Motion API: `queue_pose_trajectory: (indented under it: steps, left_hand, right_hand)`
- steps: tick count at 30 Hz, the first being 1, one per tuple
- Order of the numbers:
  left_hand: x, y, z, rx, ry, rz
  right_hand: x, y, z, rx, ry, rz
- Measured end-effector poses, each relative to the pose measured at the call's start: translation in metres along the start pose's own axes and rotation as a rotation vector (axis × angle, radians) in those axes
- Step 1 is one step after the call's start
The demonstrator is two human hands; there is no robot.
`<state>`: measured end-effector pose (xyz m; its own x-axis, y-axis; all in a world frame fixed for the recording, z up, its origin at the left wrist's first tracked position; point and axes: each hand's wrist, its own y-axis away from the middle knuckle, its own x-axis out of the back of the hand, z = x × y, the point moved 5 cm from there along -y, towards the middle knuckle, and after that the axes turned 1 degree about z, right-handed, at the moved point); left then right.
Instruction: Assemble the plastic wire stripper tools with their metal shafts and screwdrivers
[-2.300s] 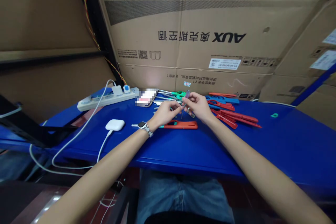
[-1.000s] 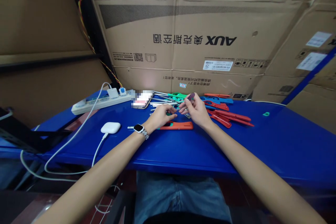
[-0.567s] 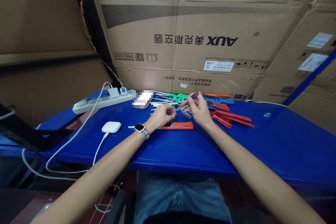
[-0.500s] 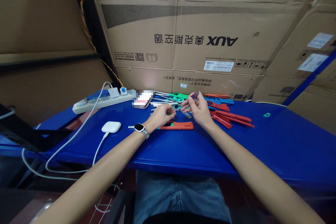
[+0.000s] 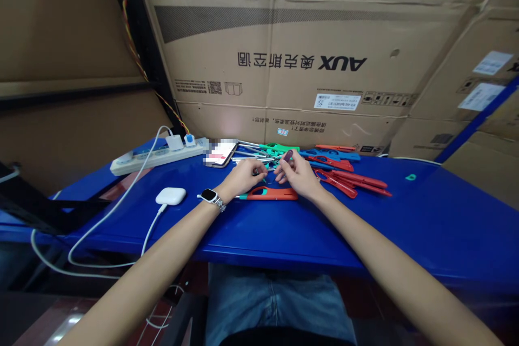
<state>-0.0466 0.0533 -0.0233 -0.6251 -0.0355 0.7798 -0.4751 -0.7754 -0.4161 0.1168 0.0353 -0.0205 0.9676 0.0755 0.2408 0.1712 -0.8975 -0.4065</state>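
Observation:
My two hands meet over the middle of the blue table (image 5: 425,221). My left hand (image 5: 243,175), with a watch on its wrist, is curled and pinches a small part that I cannot make out. My right hand (image 5: 295,175) is closed on a small dark purple piece (image 5: 287,156) that sticks up from its fingertips. Just in front of both hands lies an orange lighter body with a teal trigger (image 5: 270,193). Behind them lie several thin metal tubes (image 5: 249,159) and a green lighter (image 5: 279,147).
Red and blue lighters (image 5: 352,181) lie in a heap right of my hands. A phone (image 5: 221,152), a white power strip (image 5: 156,154) and a white earbud case (image 5: 171,195) on a cable sit to the left. A small teal piece (image 5: 411,177) lies far right. Cardboard boxes (image 5: 284,59) stand behind.
My right hand has dropped lower and nearer the left hand, carrying the purple piece down with it. My left hand has shifted slightly down toward the orange lighter body.

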Motion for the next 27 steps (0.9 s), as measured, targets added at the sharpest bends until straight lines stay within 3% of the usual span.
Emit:
queue_pose_trajectory:
  steps: [27]
  left_hand:
    - [-0.001,0.002,0.018,0.022,0.250,0.010]
  right_hand:
    - [0.013,-0.002,-0.025,0.070,-0.254,0.125]
